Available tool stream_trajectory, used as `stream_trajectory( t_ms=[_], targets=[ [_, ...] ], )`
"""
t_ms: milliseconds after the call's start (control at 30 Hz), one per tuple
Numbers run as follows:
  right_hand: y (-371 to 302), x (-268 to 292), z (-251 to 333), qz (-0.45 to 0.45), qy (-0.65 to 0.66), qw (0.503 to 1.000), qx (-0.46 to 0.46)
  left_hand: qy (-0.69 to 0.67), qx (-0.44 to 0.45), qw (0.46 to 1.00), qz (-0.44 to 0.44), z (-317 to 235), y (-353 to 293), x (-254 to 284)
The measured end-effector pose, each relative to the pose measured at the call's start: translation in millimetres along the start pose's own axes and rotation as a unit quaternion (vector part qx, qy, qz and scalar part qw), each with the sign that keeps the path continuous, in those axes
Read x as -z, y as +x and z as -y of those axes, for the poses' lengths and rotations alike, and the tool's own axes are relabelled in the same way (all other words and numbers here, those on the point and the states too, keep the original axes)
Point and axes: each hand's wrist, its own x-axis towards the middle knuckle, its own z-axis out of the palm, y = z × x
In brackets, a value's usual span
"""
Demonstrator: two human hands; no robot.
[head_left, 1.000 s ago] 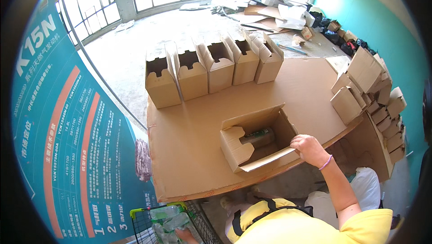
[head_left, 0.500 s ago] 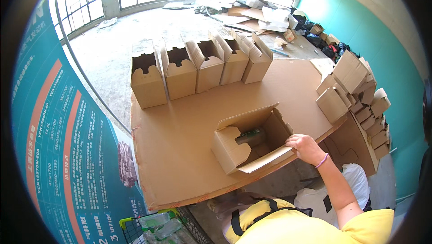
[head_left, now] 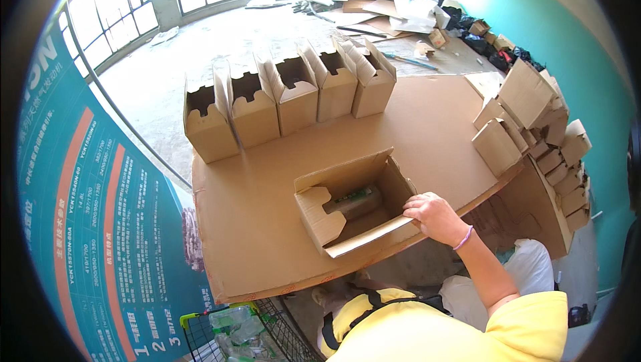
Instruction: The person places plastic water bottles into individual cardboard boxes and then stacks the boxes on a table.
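My right hand [head_left: 433, 216] grips the near long flap of an open cardboard box [head_left: 320, 218] at its right end, fingers closed over the edge. The box stands near the front edge of a cardboard-covered table [head_left: 267, 228], flaps spread. Inside it lies a clear plastic bottle [head_left: 360, 202] with a greenish label, on its side at the bottom. My left hand is out of view. Behind, along the table's far left edge, several open boxes [head_left: 259, 120] stand upright in a row.
Folded and open cartons [head_left: 501, 148] pile up at the table's right end. A wire basket [head_left: 270, 328] with clear bottles stands below the front edge. A teal banner [head_left: 100, 228] rises at left. Flattened cardboard [head_left: 394, 15] and black bags [head_left: 481, 45] lie on the floor behind.
The view has shifted a little. The box and my right hand sit slightly further left, and more of the bottle inside shows. My grip on the flap stays.
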Motion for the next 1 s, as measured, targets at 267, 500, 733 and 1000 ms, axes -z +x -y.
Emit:
stream_trajectory(
  t_ms=[267, 500, 733, 1000],
  targets=[
    [-9, 1, -29, -0.003, 0.000, 0.997, 0.076, -0.526, -0.199, 0.768, 0.306, -238, -105, 0],
    [-12, -11, -33, -0.042, 0.022, 0.994, 0.101, -0.259, -0.303, 0.680, 0.615, -404, -271, -199],
    [-17, -19, -31, -0.120, 0.061, 0.986, 0.096, 0.426, -0.463, 0.467, 0.622, -369, -295, -329],
    [-19, -26, -34, -0.120, 0.050, 0.987, 0.099, 0.620, -0.457, 0.272, 0.577, -316, -303, -380]
  ],
)
